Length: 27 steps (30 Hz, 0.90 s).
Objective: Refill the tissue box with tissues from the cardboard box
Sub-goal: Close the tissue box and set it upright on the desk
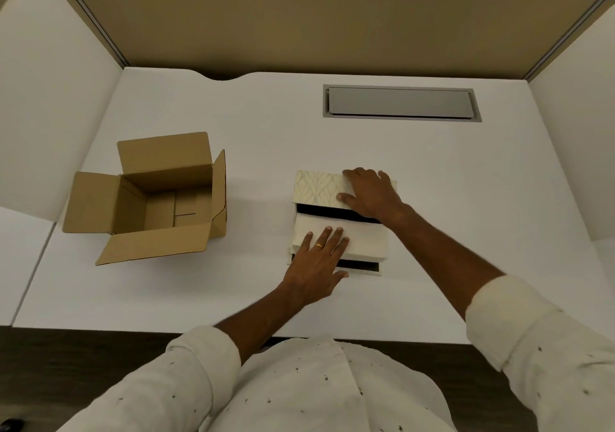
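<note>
A white desk (432,265) is seen from above, enclosed by low partition walls. Right of centre, toward the near edge, a tissue box (319,187) with a pale leaf-patterned lid is shown open, and a stack of white tissues (362,241) is laid in it, with dark gaps of the box interior visible along the stack's far and near sides. The left hand (317,265) is laid flat, fingers spread, on the near left part of the stack, pressing and not gripping. The right hand (369,195) is spread over the raised lid at the far right; whether the lid is gripped or only steadied cannot be told. The tissues are judged light, soft and easily crumpled or slid apart, so they are best handled as a whole stack, pressed evenly from above and held at both short ends. The lid appears stiff and is best taken by its free edge. An open cardboard box (149,195) stands well apart toward the left edge, flaps out, apparently empty. A grey cable hatch (399,102) is set flush near the far edge. Nothing is seen between the two boxes to obstruct movement.
</note>
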Each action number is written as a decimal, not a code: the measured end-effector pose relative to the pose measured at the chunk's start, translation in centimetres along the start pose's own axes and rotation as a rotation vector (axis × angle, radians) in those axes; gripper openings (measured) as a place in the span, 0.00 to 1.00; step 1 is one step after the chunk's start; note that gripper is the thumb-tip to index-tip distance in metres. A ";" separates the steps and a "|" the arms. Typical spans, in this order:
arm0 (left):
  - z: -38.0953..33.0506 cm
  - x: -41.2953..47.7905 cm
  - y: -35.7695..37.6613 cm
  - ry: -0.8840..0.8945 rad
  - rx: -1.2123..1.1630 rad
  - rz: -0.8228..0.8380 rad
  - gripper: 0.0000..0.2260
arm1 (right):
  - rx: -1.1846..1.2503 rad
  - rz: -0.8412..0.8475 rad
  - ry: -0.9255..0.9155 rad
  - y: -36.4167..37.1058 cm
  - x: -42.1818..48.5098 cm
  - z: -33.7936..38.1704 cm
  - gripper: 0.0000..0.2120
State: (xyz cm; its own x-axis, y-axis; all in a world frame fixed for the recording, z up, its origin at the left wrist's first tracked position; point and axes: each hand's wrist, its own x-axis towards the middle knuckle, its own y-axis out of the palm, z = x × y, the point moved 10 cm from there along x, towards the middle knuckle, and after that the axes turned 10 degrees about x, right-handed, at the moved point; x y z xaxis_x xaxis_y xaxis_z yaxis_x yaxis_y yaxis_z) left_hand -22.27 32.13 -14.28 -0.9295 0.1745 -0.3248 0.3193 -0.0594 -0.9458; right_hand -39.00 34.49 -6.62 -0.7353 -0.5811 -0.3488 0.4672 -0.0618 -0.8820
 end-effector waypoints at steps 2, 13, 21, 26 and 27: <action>0.0 0.0 0.0 0.002 -0.005 -0.011 0.33 | -0.010 -0.029 -0.015 -0.3 -0.4 0.3 0.32; 0.0 -1.3 -0.6 0.160 -0.063 -0.261 0.27 | 0.024 -0.167 -0.038 0.9 -4.7 1.4 0.30; 0.5 -4.7 1.0 0.226 -0.009 -0.389 0.25 | 0.004 -0.254 -0.026 1.6 -6.7 2.0 0.28; 0.2 -4.9 1.5 0.192 0.034 -0.391 0.26 | -0.001 -0.258 -0.013 2.5 -7.8 2.2 0.26; 0.1 -5.0 1.7 0.192 0.042 -0.390 0.26 | -0.001 -0.247 -0.013 2.8 -8.0 2.2 0.27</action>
State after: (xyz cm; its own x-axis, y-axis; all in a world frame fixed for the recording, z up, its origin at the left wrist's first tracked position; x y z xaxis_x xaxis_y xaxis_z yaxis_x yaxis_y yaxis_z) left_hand -17.10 31.02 -14.26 -0.9266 0.3715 0.0587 -0.0600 0.0080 -0.9982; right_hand -30.73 37.17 -5.57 -0.8209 -0.5587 -0.1184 0.2733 -0.2023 -0.9404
